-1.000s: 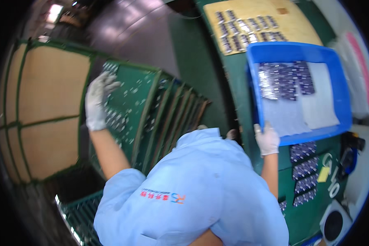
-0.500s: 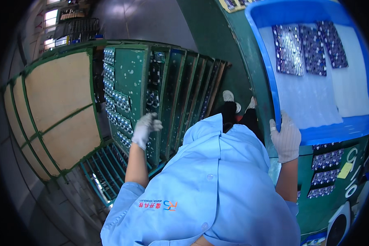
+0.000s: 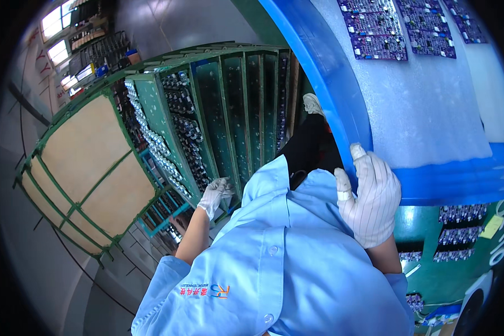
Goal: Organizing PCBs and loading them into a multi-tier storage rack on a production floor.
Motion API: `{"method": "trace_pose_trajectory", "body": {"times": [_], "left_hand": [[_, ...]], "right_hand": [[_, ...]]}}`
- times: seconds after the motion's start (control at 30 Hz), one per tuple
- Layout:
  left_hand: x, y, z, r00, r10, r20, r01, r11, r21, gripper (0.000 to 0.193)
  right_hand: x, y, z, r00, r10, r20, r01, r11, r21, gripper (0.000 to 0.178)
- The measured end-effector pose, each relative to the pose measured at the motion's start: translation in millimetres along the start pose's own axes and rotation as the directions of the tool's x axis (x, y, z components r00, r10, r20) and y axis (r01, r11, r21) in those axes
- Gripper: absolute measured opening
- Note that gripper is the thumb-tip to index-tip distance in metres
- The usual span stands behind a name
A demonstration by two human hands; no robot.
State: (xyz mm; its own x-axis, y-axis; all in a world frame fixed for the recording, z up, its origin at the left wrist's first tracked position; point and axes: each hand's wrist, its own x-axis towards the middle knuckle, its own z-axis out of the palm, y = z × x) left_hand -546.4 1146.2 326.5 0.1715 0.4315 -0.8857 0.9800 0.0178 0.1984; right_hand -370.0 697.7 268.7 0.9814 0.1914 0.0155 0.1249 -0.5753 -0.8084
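Note:
My right hand (image 3: 369, 196), in a white striped glove, grips the near left corner of a blue plastic bin (image 3: 313, 61). Its thumb is on the outer side and its fingers lie over the rim. Inside the bin, purple circuit boards (image 3: 375, 31) rest on white foam sheets (image 3: 425, 106). My left hand (image 3: 215, 196), also in a white glove, is at the near edge of a green rack (image 3: 179, 131). Its fingers are bent and close together against a shelf edge; whatever they hold, if anything, is hidden.
Several slanted shelves carry circuit boards (image 3: 187, 129). Tan panels (image 3: 98, 162) in a green frame stand left of the rack. Below the bin, a green surface (image 3: 420, 224) bears more boards and a yellow note (image 3: 491, 228). A white shoe (image 3: 312, 103) shows between rack and bin.
The blue bin has come closer and extends further left in view, still in my right hand. My left hand has drawn back toward my body along the rack, its fingers now more curled.

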Motion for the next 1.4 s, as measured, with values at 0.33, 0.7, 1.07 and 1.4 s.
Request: {"method": "trace_pose_trajectory", "body": {"times": [0.33, 0.7, 1.07, 1.4], "left_hand": [[-37.2, -25.0, 26.2, 0.991, -0.095, -0.092, 0.105, 0.988, 0.115, 0.03], [-48.6, 7.3, 46.8, 0.988, -0.102, -0.117, 0.119, 0.982, 0.148, 0.027], [-39.4, -27.6, 27.3, 0.964, -0.208, -0.167, 0.228, 0.968, 0.109, 0.03], [-25.5, -16.2, 39.1, 0.954, -0.217, -0.209, 0.263, 0.937, 0.228, 0.03]], "right_hand": [[-2.6, 8.0, -14.8, 0.995, -0.056, 0.084, 0.04, 0.982, 0.184, 0.035], [-6.1, 13.9, -22.0, 0.996, -0.084, 0.04, 0.073, 0.97, 0.234, 0.028], [-2.7, 13.3, -13.6, 0.994, -0.104, 0.036, 0.092, 0.963, 0.252, 0.03], [-2.9, 16.3, -13.6, 0.99, -0.133, 0.051, 0.117, 0.964, 0.238, 0.031]]}}
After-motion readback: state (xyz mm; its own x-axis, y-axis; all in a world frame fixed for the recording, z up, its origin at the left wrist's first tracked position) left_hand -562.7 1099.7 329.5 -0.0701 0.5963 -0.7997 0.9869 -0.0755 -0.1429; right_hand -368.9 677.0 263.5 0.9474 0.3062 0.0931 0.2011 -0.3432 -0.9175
